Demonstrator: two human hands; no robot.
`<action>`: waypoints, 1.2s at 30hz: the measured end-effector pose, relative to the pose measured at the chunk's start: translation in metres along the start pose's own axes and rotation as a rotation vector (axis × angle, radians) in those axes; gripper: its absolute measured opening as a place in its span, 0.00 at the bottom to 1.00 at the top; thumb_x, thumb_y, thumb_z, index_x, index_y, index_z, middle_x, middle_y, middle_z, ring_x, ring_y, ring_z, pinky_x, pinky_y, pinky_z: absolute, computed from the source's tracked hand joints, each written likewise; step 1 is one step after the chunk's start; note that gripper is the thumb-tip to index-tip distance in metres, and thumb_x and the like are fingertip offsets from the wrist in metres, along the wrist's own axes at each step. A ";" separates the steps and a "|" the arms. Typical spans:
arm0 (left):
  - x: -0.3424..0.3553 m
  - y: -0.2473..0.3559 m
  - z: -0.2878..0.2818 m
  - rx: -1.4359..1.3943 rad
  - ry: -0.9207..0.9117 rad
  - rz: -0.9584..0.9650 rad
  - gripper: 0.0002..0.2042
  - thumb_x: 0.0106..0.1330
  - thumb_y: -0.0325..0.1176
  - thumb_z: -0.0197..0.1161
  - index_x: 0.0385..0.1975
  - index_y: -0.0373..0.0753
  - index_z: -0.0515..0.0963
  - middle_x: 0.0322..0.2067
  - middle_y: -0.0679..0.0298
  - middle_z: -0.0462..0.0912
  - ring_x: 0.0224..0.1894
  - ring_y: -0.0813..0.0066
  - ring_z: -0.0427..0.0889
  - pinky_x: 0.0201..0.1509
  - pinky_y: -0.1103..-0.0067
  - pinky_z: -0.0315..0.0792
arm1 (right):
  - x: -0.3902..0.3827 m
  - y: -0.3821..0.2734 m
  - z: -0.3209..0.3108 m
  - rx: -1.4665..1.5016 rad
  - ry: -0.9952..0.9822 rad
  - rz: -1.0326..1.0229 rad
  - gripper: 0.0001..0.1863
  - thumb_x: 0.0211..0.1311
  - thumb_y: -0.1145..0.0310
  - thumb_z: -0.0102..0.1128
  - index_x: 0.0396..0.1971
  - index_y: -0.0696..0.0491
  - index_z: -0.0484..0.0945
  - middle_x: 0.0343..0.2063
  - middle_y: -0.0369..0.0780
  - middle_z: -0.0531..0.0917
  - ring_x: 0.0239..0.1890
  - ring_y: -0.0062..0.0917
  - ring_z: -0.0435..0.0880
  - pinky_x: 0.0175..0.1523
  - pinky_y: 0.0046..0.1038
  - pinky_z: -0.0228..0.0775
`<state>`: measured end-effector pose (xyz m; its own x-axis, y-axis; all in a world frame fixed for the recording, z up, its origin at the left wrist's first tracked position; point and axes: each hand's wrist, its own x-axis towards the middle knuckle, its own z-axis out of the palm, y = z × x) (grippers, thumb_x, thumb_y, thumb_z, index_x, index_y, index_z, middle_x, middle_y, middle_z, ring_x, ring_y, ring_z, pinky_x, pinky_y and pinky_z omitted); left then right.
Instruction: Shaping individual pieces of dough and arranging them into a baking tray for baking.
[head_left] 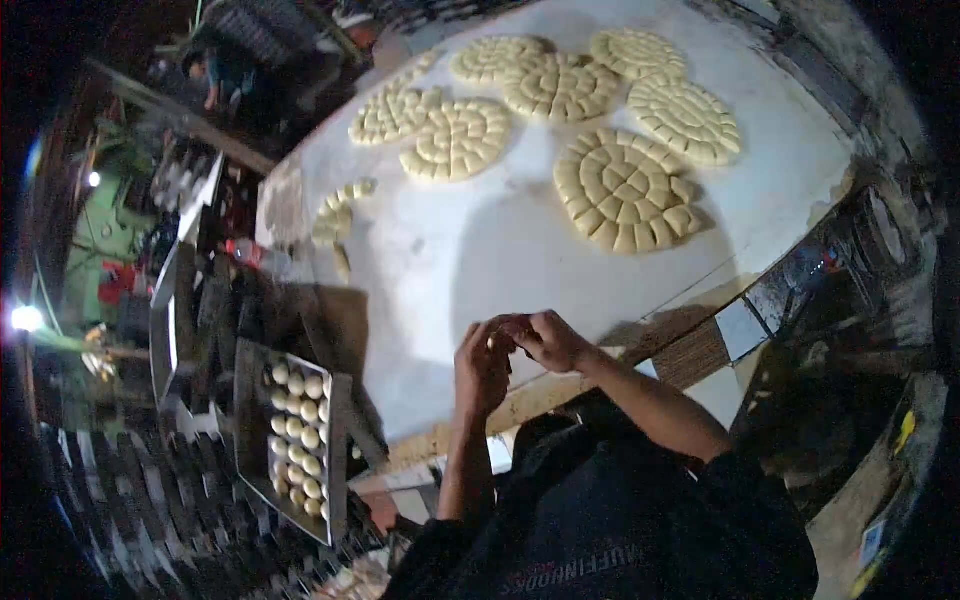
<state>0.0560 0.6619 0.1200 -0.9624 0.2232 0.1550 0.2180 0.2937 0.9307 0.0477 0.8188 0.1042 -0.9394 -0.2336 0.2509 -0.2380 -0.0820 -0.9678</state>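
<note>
Over the front edge of the table, my left hand [484, 362] and my right hand [553, 342] meet, fingers closed and pressed together. A pale bit of dough [491, 342] peeps out between the left fingers; the rest of what they hold is hidden. Just beyond, a coil of cut dough [625, 190] lies flat, sliced into many small pieces, some loosened at its right side. Further back lie more cut coils, among them one at the left [457, 140] and one at the right [686, 120]. A short row of dough pieces [335, 218] trails along the table's left side.
The white tabletop [420, 260] carries all the coils. At its lower left a metal tray [341, 450] holds rows of round dough balls [300, 420]. A bottle with a red cap [262, 256] lies by the left edge. Another person [225, 80] is at the far left.
</note>
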 end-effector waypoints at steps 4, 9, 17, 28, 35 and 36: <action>-0.016 0.023 0.010 0.189 -0.108 -0.024 0.06 0.67 0.27 0.52 0.37 0.33 0.74 0.27 0.62 0.78 0.23 0.76 0.75 0.28 0.77 0.71 | -0.026 -0.021 0.000 -0.637 0.203 -0.157 0.09 0.65 0.67 0.53 0.32 0.58 0.75 0.24 0.47 0.79 0.27 0.43 0.82 0.34 0.37 0.74; -0.015 0.056 -0.013 -0.107 -0.525 -0.003 0.13 0.71 0.36 0.49 0.29 0.32 0.72 0.23 0.56 0.75 0.22 0.67 0.74 0.28 0.72 0.70 | -0.060 0.056 -0.068 -0.979 0.311 0.176 0.12 0.61 0.62 0.52 0.37 0.54 0.75 0.27 0.49 0.79 0.30 0.45 0.81 0.37 0.44 0.74; -0.075 -0.018 -0.073 0.306 -0.087 -0.256 0.40 0.65 0.62 0.51 0.69 0.38 0.53 0.55 0.34 0.70 0.58 0.46 0.73 0.59 0.62 0.70 | -0.082 -0.073 0.056 -0.918 0.104 0.009 0.18 0.51 0.62 0.64 0.13 0.59 0.71 0.16 0.51 0.76 0.21 0.47 0.78 0.28 0.42 0.68; -0.255 0.065 -0.151 -0.224 0.083 -0.072 0.11 0.71 0.36 0.57 0.40 0.34 0.80 0.27 0.58 0.81 0.31 0.76 0.77 0.37 0.81 0.70 | -0.128 -0.113 0.176 -0.466 -0.286 -0.145 0.15 0.61 0.59 0.63 0.24 0.56 0.79 0.17 0.37 0.76 0.20 0.17 0.73 0.26 0.25 0.64; -0.244 0.058 -0.131 -0.007 0.244 0.130 0.11 0.62 0.24 0.56 0.44 0.33 0.76 0.33 0.50 0.78 0.37 0.53 0.78 0.44 0.68 0.72 | -0.142 -0.119 0.218 -0.510 -0.022 -0.227 0.13 0.67 0.66 0.49 0.25 0.58 0.73 0.23 0.45 0.77 0.28 0.32 0.79 0.34 0.30 0.69; -0.240 0.051 -0.127 0.134 0.153 0.201 0.10 0.62 0.24 0.56 0.42 0.32 0.75 0.34 0.48 0.77 0.37 0.48 0.77 0.44 0.66 0.72 | -0.144 -0.117 0.213 -0.515 -0.019 -0.231 0.13 0.67 0.66 0.49 0.25 0.58 0.73 0.23 0.45 0.77 0.28 0.32 0.79 0.34 0.30 0.69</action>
<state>0.2777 0.5053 0.1724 -0.9087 0.1495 0.3897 0.4167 0.3804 0.8256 0.2635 0.6558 0.1858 -0.8450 -0.2836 0.4534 -0.5314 0.3495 -0.7717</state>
